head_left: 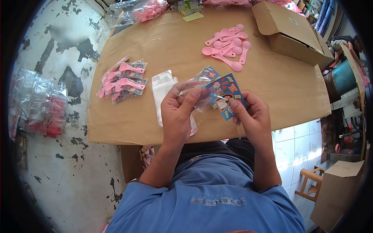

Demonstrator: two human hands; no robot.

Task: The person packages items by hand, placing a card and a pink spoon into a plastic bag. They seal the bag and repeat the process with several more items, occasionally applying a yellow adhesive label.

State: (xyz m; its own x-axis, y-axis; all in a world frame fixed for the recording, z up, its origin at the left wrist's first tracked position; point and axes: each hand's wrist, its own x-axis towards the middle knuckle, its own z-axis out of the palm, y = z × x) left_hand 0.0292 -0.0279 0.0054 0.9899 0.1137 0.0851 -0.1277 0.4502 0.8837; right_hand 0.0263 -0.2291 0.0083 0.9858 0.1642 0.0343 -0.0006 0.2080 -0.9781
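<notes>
The left hand (179, 114) is pinching a clear bag (202, 103) that looks floppy and slippery, while the right hand (251, 115) is holding a light card (226, 92) by its near edge.

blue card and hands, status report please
Left hand pinching clear bag. Right hand holding blue card against it, how far in unclear. Nothing between them; loose pink spoons lie apart, beyond.

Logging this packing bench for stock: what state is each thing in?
left hand: shut on the clear bag
right hand: pinching the printed cards
printed cards: overlapping, off the table
pink spoons: loose, heaped, unbagged
packed bags: filled, piled
empty bags: flat, stacked
</notes>
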